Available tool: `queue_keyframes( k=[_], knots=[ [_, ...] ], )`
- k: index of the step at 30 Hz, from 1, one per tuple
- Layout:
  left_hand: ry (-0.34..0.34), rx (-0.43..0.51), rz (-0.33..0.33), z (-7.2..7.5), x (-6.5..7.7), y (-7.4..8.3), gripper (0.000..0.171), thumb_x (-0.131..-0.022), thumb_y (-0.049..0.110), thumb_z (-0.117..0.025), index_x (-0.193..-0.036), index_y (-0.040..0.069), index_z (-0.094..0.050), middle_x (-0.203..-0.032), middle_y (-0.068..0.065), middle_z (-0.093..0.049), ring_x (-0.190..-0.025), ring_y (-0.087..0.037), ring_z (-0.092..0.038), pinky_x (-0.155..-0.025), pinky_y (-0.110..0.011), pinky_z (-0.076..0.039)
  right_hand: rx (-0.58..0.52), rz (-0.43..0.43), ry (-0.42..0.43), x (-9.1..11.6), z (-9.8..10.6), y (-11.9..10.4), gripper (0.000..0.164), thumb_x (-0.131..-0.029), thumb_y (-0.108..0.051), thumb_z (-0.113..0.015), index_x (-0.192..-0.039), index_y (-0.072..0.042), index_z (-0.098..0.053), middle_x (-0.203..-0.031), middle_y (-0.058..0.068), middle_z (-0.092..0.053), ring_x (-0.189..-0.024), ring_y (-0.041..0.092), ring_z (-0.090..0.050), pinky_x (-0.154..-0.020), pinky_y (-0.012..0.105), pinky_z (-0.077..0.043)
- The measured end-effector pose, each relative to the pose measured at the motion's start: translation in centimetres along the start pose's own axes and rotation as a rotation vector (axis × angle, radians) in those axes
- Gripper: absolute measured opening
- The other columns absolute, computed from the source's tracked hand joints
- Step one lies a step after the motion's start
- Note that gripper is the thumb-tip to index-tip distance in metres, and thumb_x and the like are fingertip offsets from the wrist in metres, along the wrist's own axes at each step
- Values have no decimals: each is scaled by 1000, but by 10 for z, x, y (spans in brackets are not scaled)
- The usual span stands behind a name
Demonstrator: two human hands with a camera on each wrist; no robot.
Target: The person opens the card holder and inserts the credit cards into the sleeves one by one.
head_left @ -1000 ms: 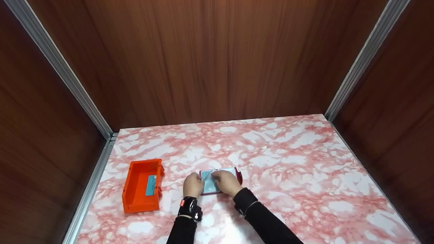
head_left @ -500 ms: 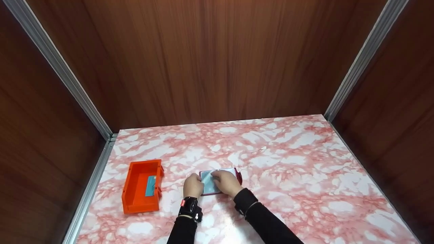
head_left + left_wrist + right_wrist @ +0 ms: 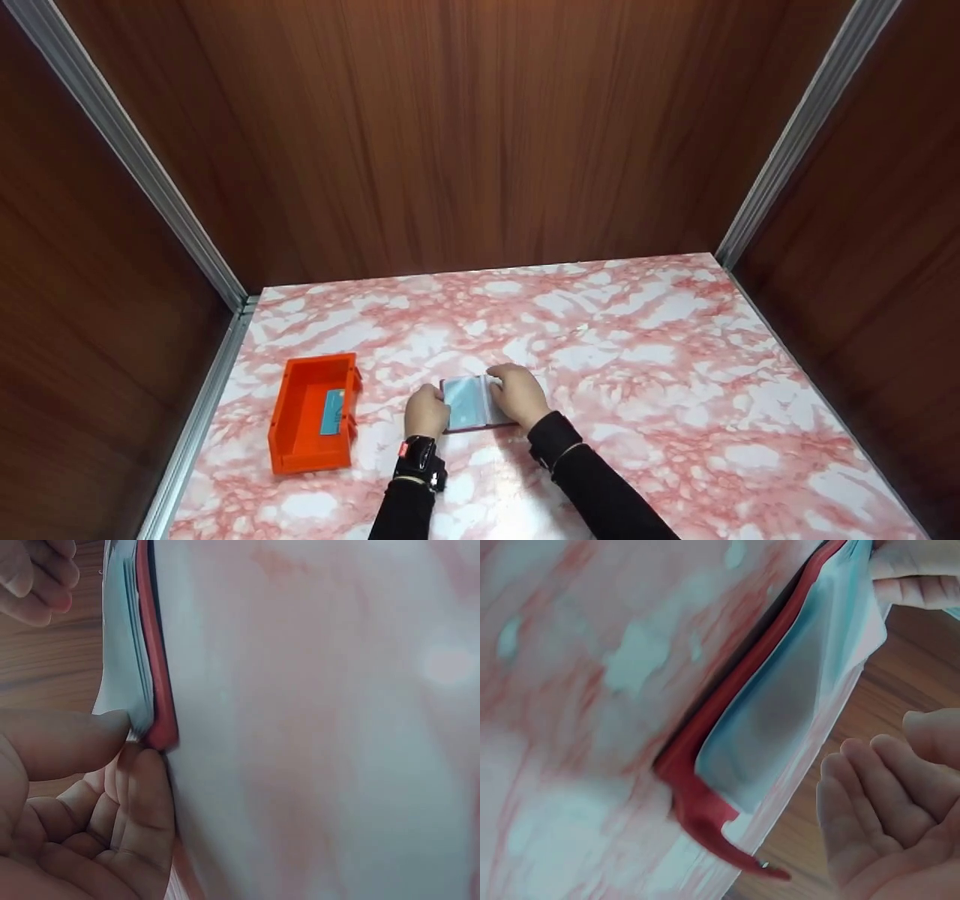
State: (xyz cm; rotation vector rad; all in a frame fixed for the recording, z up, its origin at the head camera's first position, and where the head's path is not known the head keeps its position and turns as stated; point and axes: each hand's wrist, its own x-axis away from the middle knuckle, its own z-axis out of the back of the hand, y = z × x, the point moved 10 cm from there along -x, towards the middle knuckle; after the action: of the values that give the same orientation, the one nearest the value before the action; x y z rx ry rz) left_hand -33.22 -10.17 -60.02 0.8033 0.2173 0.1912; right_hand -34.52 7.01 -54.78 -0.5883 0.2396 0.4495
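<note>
A small card holder (image 3: 465, 403) with a red cover and clear bluish sleeves lies spread like a book on the table. My left hand (image 3: 427, 412) pinches its left edge, the thumb on the sleeves and the fingers beneath, as the left wrist view shows. Over the right half is my right hand (image 3: 519, 396), which hides much of that side in the head view. Its fingers are loosely bent and hold nothing in the right wrist view, apart from the sleeves (image 3: 772, 716). A red strap with a snap (image 3: 727, 844) sticks out from the cover's right end.
To the left stands an orange bin (image 3: 304, 405) with a blue card (image 3: 332, 411) inside against its right wall. Brown wood-grain panels (image 3: 480, 135) and metal corner posts enclose the pink marbled table (image 3: 637, 360) at the back and sides.
My right hand has moved right, off the left sleeve page and over the right half, uncovering the middle fold. My left hand stays at the left edge.
</note>
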Motion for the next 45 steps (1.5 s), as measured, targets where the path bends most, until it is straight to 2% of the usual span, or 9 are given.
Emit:
queue_keyframes(
  k=[12,21,32,38,41,45],
  knots=[
    [3,13,-12,0,2,-1,12,-72,-4,-64,-83,0,-64,-78,-12,-66,-76,-34,-63,-72,-46,-50,120,-46,46,5,4,16,17,-80,0,-75,-96,3,-73,-91,17,-70,-89,36,-65,-82,46,-52],
    [-1,3,-21,1,3,0,13,-71,-4,-64,-84,-2,-65,-78,-13,-67,-77,-35,-64,-72,-47,-51,164,-49,17,9,-1,21,18,-74,0,-78,-91,1,-72,-88,15,-68,-86,35,-65,-80,44,-52],
    [18,10,-48,4,4,2,12,-70,-3,-65,-82,-2,-64,-77,-13,-66,-75,-35,-63,-70,-47,-51,211,-25,26,12,-5,20,10,-71,1,-75,-78,0,-68,-82,15,-63,-82,38,-63,-74,45,-53],
    [11,10,-28,5,2,1,10,-72,0,-67,-83,0,-65,-79,-12,-67,-77,-34,-64,-72,-46,-51,219,-30,16,12,-6,21,13,-70,1,-77,-80,0,-68,-85,15,-65,-84,37,-63,-75,44,-53],
    [9,20,-12,9,0,0,10,-75,2,-69,-85,0,-66,-81,-12,-68,-79,-33,-64,-74,-46,-51,224,-33,17,13,-6,21,14,-70,0,-78,-80,0,-68,-87,14,-66,-85,36,-63,-75,44,-54],
    [22,22,-26,21,-4,4,14,-77,5,-72,-89,-1,-67,-81,-13,-68,-79,-33,-65,-75,-46,-51,224,-28,26,13,-5,21,13,-70,1,-77,-80,0,-69,-86,14,-66,-82,36,-63,-73,44,-54]
  ],
)
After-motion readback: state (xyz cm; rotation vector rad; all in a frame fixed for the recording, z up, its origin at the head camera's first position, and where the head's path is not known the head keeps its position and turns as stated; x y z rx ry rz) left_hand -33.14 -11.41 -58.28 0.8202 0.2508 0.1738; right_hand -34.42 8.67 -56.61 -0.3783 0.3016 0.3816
